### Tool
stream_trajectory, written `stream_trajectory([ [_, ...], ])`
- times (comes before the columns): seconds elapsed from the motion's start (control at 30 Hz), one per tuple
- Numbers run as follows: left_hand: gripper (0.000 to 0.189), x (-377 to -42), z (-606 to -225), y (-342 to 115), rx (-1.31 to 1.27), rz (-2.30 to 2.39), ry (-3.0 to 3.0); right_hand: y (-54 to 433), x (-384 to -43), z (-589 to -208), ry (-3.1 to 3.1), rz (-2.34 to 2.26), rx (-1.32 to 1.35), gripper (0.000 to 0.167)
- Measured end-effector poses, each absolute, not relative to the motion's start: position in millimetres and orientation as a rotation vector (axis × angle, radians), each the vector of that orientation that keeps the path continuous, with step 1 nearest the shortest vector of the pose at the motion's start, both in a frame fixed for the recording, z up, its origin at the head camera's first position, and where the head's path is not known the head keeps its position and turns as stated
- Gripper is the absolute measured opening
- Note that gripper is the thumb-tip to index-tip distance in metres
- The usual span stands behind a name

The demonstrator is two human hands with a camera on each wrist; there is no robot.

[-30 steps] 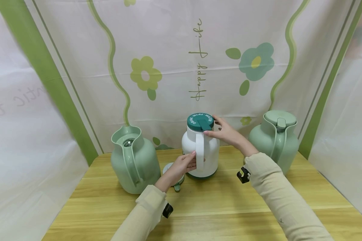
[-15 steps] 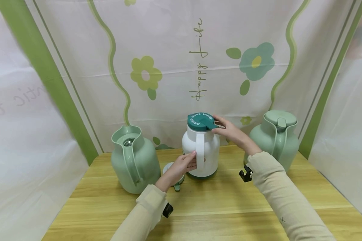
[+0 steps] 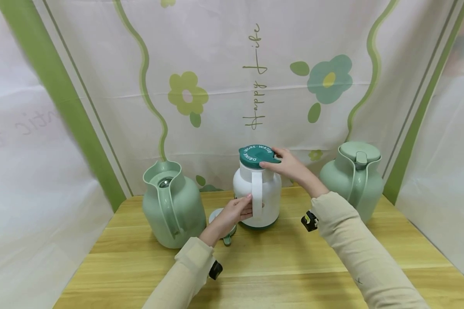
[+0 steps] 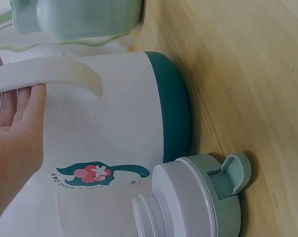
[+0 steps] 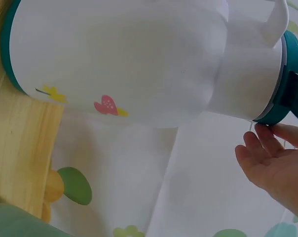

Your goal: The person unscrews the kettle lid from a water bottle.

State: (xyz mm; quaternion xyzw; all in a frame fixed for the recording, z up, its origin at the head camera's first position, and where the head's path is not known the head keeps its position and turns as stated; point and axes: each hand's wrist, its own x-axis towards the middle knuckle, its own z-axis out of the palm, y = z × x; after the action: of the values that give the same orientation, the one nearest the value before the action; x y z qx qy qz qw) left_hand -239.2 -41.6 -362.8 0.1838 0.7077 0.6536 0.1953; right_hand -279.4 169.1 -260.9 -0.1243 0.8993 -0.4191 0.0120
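A white thermos jug (image 3: 241, 189) with a teal base stands upright mid-table, teal lid (image 3: 253, 155) on top. My left hand (image 3: 232, 213) holds its white handle (image 3: 257, 189), the fingers passing behind it in the left wrist view. With my right hand (image 3: 291, 166) I grip the lid's right side, thumb at the near rim and index finger at the far rim. The lid's tab points right, partly covered by that hand. In the right wrist view several fingers (image 5: 270, 143) sit just at the lid's edge.
To the left stands a green jug (image 3: 178, 223) without its lid. A pale stopper lid with a green top (image 4: 198, 197) lies by the white jug's base. Another green jug (image 3: 365, 184), lidded, stands right. A printed curtain (image 3: 216, 107) hangs behind the wooden table (image 3: 274, 274).
The teal lid has turned anticlockwise, its tab swinging from beside the handle to the right. My right hand moved right with it, then back left onto the rim. The left hand stayed put.
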Motion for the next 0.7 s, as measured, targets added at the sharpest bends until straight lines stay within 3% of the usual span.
stream_trajectory([
  [0.7,0.06,-241.6,-364.2,-41.3,0.497,1.837,1.987,149.0,-282.4,-248.2,3.05,-0.985,-0.329,0.096],
])
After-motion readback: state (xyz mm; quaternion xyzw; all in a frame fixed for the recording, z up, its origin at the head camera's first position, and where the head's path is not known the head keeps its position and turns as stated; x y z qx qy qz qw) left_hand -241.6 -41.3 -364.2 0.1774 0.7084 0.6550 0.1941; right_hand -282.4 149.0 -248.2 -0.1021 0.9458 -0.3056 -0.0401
